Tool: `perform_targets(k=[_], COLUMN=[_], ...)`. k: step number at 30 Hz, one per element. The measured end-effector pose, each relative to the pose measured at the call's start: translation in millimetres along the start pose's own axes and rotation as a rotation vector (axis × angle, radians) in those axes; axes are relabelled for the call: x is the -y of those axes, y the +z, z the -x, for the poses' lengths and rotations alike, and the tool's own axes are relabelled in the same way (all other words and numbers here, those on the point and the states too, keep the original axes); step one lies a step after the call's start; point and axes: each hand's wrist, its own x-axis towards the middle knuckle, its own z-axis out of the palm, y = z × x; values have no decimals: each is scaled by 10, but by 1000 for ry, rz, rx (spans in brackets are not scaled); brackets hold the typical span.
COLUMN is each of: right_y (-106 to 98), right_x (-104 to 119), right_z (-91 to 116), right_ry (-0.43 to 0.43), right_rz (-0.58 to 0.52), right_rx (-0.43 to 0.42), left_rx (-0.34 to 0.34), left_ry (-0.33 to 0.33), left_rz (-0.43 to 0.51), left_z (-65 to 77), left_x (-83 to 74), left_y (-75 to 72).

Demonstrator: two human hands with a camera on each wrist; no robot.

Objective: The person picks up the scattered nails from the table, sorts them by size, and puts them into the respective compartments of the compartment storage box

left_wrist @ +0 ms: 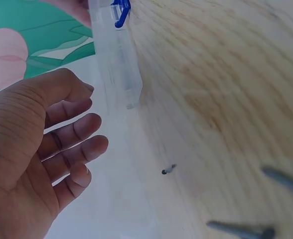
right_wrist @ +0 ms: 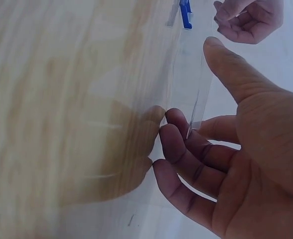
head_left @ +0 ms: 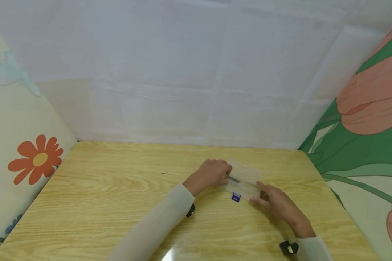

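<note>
A clear plastic box [head_left: 246,189] with a blue latch [head_left: 236,197] sits on the table, right of centre. My right hand [head_left: 274,203] holds the box's right end, thumb on one side and fingers on the other. Over the box's left part is my left hand [head_left: 210,174]; in the left wrist view its fingers [left_wrist: 79,149] are loosely bent, with nothing between them. A dark grey nail-like piece [head_left: 234,179] shows at the box beside the left fingertips. Several nails lie on the wood in the left wrist view, including one with a round head [left_wrist: 241,230].
One thin nail [head_left: 164,173] lies on the wood-grain table [head_left: 117,203], left of the left hand. A white sheet [head_left: 170,72] hangs behind the table. Flower-printed panels [head_left: 369,152] stand at both sides.
</note>
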Motion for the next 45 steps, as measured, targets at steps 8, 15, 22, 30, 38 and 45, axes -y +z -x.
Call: perform_targets(k=[8, 15, 22, 30, 38, 45], right_y=[11, -1, -11, -17, -14, -12], right_x=[12, 18, 21, 21, 13, 5], right_z=[8, 15, 16, 20, 13, 12], right_ry=[20, 7, 10, -10, -11, -9], right_rz=[3, 22, 32, 32, 35, 39], right_rx=[9, 3, 1, -1, -1, 7], left_rx=[-22, -69, -82, -68, -28, -48], left_ry=[-1, -28, -72, -113, -165, -193], left_rz=[29, -18, 29, 97, 75, 90], left_z=[206, 418, 702, 988, 1220, 1411], left_x=[34, 129, 204, 266, 306, 306], left_y=[24, -8, -12, -15, -49, -49])
